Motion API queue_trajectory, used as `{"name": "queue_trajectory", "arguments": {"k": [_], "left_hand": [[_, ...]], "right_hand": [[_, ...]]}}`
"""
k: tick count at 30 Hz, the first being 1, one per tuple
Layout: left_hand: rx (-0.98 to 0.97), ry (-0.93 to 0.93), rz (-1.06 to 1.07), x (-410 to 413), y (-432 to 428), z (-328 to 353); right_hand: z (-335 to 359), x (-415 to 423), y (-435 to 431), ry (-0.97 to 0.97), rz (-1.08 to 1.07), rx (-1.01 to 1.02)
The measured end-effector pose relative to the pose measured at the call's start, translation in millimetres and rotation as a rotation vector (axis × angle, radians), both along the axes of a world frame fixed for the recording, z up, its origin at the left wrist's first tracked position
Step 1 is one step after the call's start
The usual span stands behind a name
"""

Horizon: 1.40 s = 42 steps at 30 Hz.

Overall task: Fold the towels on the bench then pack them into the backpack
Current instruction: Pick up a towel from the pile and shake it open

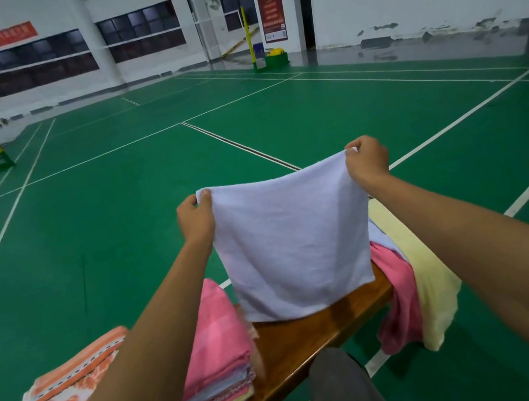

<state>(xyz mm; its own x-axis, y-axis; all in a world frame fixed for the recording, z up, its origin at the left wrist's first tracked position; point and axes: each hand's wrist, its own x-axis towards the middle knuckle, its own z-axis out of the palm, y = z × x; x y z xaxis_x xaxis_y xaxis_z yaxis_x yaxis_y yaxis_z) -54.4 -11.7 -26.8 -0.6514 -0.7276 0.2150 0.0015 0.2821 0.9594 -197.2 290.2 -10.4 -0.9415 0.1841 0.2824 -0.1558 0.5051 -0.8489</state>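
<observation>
While the person stands over the bench (299,343), a grey trouser leg (348,391) shows at the bottom edge of the view, nearest the camera. At the left end lies an orange patterned towel (62,398). Beside it, toward the middle, sits a folded stack (219,363) with a pink towel on top and striped edges below; stacking keeps finished pieces compact for packing. A bare stretch of wood in the middle serves as the working area.

Above that stretch, both arms extend forward. The left hand (196,218) pinches one upper corner of the white towel (292,244), and the right hand (367,160) pinches the other. The hands are spread well apart, so the cloth hangs flat and square, with its lower edge just above the wood, possibly brushing it. Holding it this way takes out creases and aligns the edges before a fold.

At the right end, an unfolded heap drapes over the bench: a pink towel (398,297) and a pale yellow towel (424,279). These appear to await folding.

Beyond lies the green court floor (118,206) with white lines. No backpack is in view, so packing has not begun.
</observation>
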Motion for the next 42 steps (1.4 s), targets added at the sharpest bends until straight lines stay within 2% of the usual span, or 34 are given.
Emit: {"name": "queue_trajectory", "arguments": {"k": [2, 5, 9, 13, 17, 20, 23, 27, 30, 34, 39, 42], "left_hand": [[0.048, -0.022, 0.004, -5.5, 4.7, 2.4], [0.149, -0.026, 0.027, -15.9, 8.3, 11.9], [0.254, 0.064, 0.036, -28.4, 12.7, 26.2], [0.247, 0.132, 0.099, -29.4, 22.5, 32.4], [0.177, 0.125, 0.208, -18.9, 33.4, 22.8], [0.054, -0.02, 0.252, -1.1, 45.8, 0.5], [-0.068, -0.259, 0.256, 24.0, 58.6, -35.2], [-0.169, -0.573, 0.056, 47.3, 76.8, -72.3], [-0.228, -0.794, -0.128, 56.3, 94.0, -93.7], [-0.246, -0.854, -0.162, 62.5, 107.6, -110.8], [-0.227, -0.866, -0.061, 56.3, 91.8, -124.8], [-0.193, -0.847, 0.009, 54.2, 87.4, -124.0]], "right_hand": [[2.0, -3.1, 1.2, 0.011, -0.005, 0.006], [9.6, -8.8, -0.6, 0.006, 0.007, -0.097], [20.5, -17.7, -2.8, 0.035, 0.034, -0.229], [28.0, -19.2, -3.8, 0.087, 0.057, -0.292], [23.4, -11.0, -0.2, 0.087, 0.068, -0.242], [7.5, -0.8, 9.6, -0.007, 0.083, -0.161], [-21.6, 12.0, 21.5, -0.208, 0.072, -0.073], [-63.9, 29.5, 38.5, -0.466, 0.032, 0.08], [-88.4, 53.6, 44.8, -0.594, 0.142, 0.158], [-119.7, 64.4, 47.4, -0.678, 0.164, 0.319], [-135.7, 52.2, 45.3, -0.663, 0.188, 0.278], [-142.3, 40.3, 40.3, -0.56, 0.152, 0.247]]}}
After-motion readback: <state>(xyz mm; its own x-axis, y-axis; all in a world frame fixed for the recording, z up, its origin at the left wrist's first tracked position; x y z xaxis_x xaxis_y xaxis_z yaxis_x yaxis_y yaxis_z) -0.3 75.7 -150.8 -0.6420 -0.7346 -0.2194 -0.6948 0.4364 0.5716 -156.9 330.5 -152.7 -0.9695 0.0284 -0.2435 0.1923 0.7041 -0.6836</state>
